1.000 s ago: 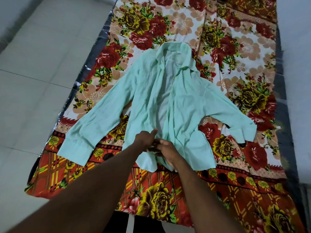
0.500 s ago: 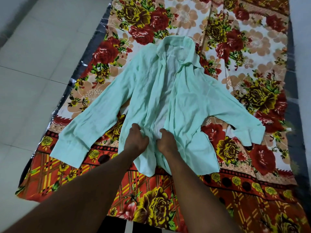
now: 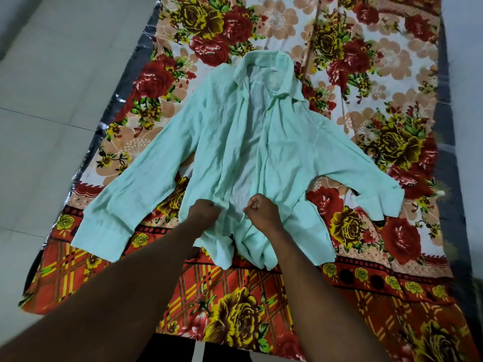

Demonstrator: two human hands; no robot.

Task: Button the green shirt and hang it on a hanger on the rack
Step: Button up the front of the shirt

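Floor tiles (image 3: 52, 105), pale, fill the left side. Floral blanket (image 3: 371, 105), red and yellow roses with a plaid border, lies spread flat on them. Green shirt (image 3: 235, 142) lies face up on the blanket, collar (image 3: 264, 66) far from the camera, sleeves spread out to both sides, front unbuttoned and parted, pale inner lining showing down the middle. Left sleeve cuff (image 3: 102, 231) lies flat near the blanket's plaid border; right cuff (image 3: 379, 202) is folded over on itself.

Left hand (image 3: 203, 214) is curled into a closed fist, pinching the left front edge of the shirt near the hem. Right hand (image 3: 262, 211) is likewise fisted, fingers clenched on the right front edge. Hands are apart, with a strip of lining between them.

Versus half a second ago: hands then lay nearly side by side on the cloth, fingers looser; now they have drawn apart and clenched, and the lower front has opened wider. Hem bunches below the wrists. Sleeves and collar are unchanged.
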